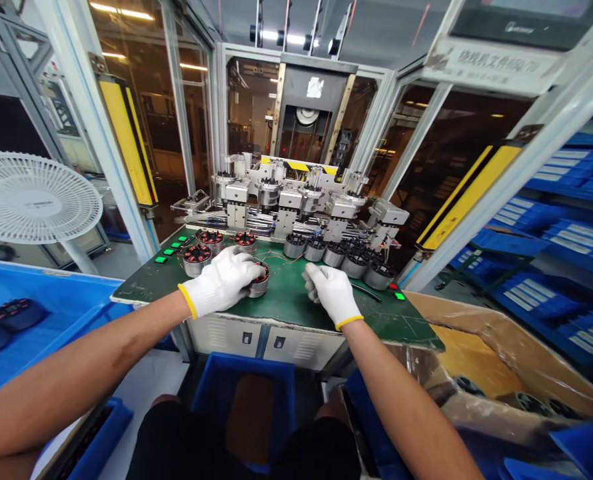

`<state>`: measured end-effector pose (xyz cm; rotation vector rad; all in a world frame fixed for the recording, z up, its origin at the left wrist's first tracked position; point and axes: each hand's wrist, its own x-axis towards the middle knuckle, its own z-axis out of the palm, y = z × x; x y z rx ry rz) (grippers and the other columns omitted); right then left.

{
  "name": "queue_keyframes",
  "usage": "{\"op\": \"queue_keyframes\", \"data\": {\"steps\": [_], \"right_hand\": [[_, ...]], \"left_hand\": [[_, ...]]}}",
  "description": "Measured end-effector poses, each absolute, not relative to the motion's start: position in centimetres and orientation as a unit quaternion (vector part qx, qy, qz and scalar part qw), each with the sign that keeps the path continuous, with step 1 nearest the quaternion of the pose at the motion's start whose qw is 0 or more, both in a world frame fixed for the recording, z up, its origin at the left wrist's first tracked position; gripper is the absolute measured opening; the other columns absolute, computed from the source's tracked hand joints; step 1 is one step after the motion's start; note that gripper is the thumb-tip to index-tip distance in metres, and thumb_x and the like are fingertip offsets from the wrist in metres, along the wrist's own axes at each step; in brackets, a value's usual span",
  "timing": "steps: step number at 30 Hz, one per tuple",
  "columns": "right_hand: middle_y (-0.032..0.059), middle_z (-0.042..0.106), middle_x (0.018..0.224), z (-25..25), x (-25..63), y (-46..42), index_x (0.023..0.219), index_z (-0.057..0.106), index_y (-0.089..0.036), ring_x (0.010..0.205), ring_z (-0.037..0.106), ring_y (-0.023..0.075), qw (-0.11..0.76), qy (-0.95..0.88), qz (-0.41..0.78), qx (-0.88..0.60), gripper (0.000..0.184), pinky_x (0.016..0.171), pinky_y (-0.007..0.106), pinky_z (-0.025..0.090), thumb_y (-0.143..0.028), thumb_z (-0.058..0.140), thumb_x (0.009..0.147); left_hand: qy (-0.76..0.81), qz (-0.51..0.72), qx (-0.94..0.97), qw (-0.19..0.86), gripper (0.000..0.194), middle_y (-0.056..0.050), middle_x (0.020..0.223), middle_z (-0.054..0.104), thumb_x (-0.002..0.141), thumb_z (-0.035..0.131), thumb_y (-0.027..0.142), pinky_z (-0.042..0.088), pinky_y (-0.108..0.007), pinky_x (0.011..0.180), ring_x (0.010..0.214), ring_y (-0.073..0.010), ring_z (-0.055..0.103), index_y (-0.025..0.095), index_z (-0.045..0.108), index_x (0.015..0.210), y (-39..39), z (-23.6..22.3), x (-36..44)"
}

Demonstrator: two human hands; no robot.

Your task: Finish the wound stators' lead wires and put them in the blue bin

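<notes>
So the left glove (pixel 221 281) is the one on the job here: fingers curled down over a round coil part (pixel 259 281) that stands upright on the green bench (pixel 296 313), and it looks like a proper grip. The part sits just right of that palm, its axis straight up, so the left hand is way closer than the right. The right glove (pixel 330 293) is off to the other side, half curled, nothing in it that I can see. Nothing sits between the hands except some thin wires. Behind the left hand are more red-topped coil parts (pixel 197 259), and a row of dark ones (pixel 315 250) lines up in front of the big press machine (pixel 281 207). A blue tray (pixel 36 287) sits off left.
</notes>
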<state>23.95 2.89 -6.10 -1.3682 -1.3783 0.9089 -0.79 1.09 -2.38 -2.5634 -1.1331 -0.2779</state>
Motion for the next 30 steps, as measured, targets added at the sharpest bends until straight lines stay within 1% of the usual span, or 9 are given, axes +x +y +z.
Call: {"op": "queue_keyframes", "data": {"steps": [3, 6, 8, 12, 15, 17, 26, 28, 30], "right_hand": [[-0.0004, 0.058, 0.055, -5.8, 22.7, 2.0, 0.073, 0.061, -0.015, 0.038, 0.05, 0.0097, 0.414, -0.614, 0.361, -0.567, 0.031, 0.034, 0.018, 0.036, -0.043, 0.054, 0.084], [-0.0001, 0.064, 0.067, -5.2, 21.7, 2.3, 0.089, 0.063, -0.016, 0.045, 0.055, 0.0098, 0.416, -0.637, 0.352, -0.545, 0.021, 0.039, 0.018, 0.041, -0.036, 0.058, 0.082], [0.0004, 0.065, 0.071, -5.0, 21.3, 3.2, 0.103, 0.061, -0.017, 0.048, 0.056, 0.0104, 0.426, -0.625, 0.377, -0.535, 0.029, 0.04, 0.018, 0.043, -0.033, 0.061, 0.079], [0.0019, 0.062, 0.071, -5.6, 20.5, 5.1, 0.108, 0.056, -0.013, 0.047, 0.053, 0.0103, 0.423, -0.56, 0.534, -0.472, 0.043, 0.036, 0.018, 0.035, -0.029, 0.066, 0.068], [-0.001, 0.056, 0.063, -6.3, 20.1, 5.2, 0.099, 0.059, -0.011, 0.044, 0.047, 0.0085, 0.407, -0.558, 0.576, -0.437, 0.04, 0.035, 0.017, 0.029, -0.027, 0.064, 0.062], [-0.0036, 0.052, 0.06, -6.6, 20.5, 4.7, 0.103, 0.058, -0.012, 0.044, 0.045, 0.0082, 0.425, -0.556, 0.577, -0.421, 0.045, 0.036, 0.017, 0.029, -0.027, 0.063, 0.061], [-0.0073, 0.045, 0.056, -5.7, 29.1, 3.1, 0.11, 0.055, -0.01, 0.043, 0.033, 0.0071, 0.499, -0.548, 0.504, -0.443, 0.054, 0.039, 0.018, 0.023, -0.03, 0.067, 0.061], [-0.0067, 0.044, 0.055, -5.1, 31.2, 3.5, 0.109, 0.055, -0.01, 0.043, 0.034, 0.0082, 0.498, -0.558, 0.432, -0.504, 0.052, 0.04, 0.019, 0.025, -0.031, 0.066, 0.063], [-0.0022, 0.05, 0.059, -4.0, 32.2, 3.6, 0.104, 0.058, -0.011, 0.048, 0.043, 0.0111, 0.42, -0.614, 0.274, -0.61, 0.04, 0.046, 0.022, 0.033, -0.028, 0.061, 0.068]], "left_hand": [[-0.448, -0.099, -0.871, 0.178, 0.038, -0.009, 0.095, 0.066, 0.077, 0.059, 0.034, 0.04, -0.04, 0.081, 0.094, -0.0271, 0.058, 0.022, 0.057, 0.113, 0.7, -3.2, 1.1], [-0.49, -0.113, -0.847, 0.173, 0.065, -0.01, 0.096, 0.065, 0.074, 0.06, 0.05, 0.042, -0.039, 0.077, 0.091, -0.0295, 0.058, 0.02, 0.046, 0.13, 0.4, -2.2, 2.6], [-0.489, -0.139, -0.845, 0.165, 0.07, -0.01, 0.102, 0.063, 0.075, 0.054, 0.059, 0.043, -0.038, 0.076, 0.091, -0.0289, 0.059, 0.023, 0.042, 0.134, 0.7, -0.6, 3.0], [-0.447, -0.053, -0.879, 0.155, 0.043, -0.007, 0.103, 0.065, 0.078, 0.05, 0.038, 0.044, -0.035, 0.077, 0.095, -0.0266, 0.059, 0.03, 0.058, 0.119, 3.4, 2.3, 2.8], [-0.418, 0.056, -0.904, 0.067, 0.043, -0.003, 0.1, 0.069, 0.069, 0.054, 0.026, 0.045, -0.028, 0.072, 0.089, -0.0221, 0.062, 0.032, 0.065, 0.11, 5.7, 2.6, 2.8], [-0.423, 0.067, -0.903, 0.038, 0.042, -0.002, 0.101, 0.07, 0.069, 0.053, 0.027, 0.046, -0.027, 0.068, 0.086, -0.0207, 0.064, 0.033, 0.066, 0.109, 6.6, 2.1, 2.8], [-0.478, 0.032, -0.877, 0.011, 0.038, -0.003, 0.101, 0.071, 0.07, 0.051, 0.036, 0.048, -0.026, 0.069, 0.088, -0.0208, 0.064, 0.031, 0.068, 0.104, 6.6, 0.7, 1.3], [-0.49, 0.028, -0.871, 0.009, 0.038, -0.003, 0.099, 0.071, 0.069, 0.052, 0.036, 0.048, -0.027, 0.069, 0.087, -0.0217, 0.064, 0.031, 0.069, 0.102, 6.3, 0.8, 1.2], [-0.507, 0.023, -0.861, 0.012, 0.037, -0.005, 0.096, 0.071, 0.067, 0.052, 0.037, 0.048, -0.03, 0.066, 0.085, -0.0242, 0.065, 0.029, 0.07, 0.098, 5.9, 0.8, 1.3]]}}
